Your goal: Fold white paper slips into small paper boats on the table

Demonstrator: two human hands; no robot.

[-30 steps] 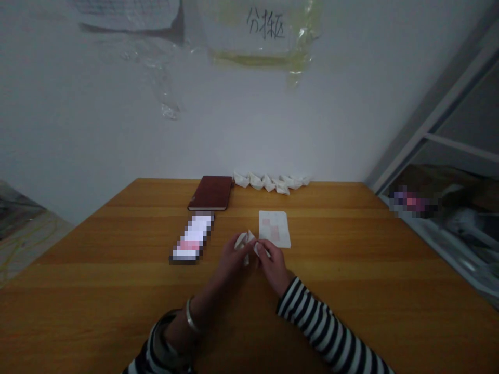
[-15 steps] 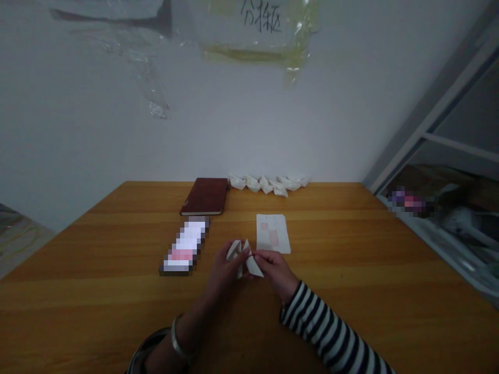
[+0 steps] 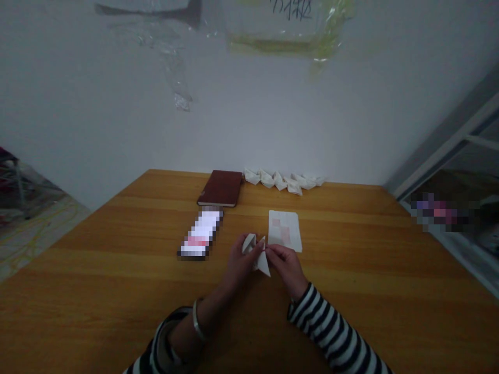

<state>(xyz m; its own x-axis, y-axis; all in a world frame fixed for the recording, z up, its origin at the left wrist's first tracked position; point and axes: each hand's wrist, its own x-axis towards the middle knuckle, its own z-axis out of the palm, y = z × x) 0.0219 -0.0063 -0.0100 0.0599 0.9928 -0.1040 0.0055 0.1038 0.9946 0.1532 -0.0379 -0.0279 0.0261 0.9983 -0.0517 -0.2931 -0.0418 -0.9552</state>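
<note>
One folded paper, left hand, fingers grasping it, right hand, fingers pinching its edge

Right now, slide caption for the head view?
Left hand holding folded paper, right hand at its edge, phone and notebook on the table.

Phone screen pixelated, wall writing cropped, folded paper partly hidden

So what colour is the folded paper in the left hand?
White; the folded paper shows in the head view.
</note>
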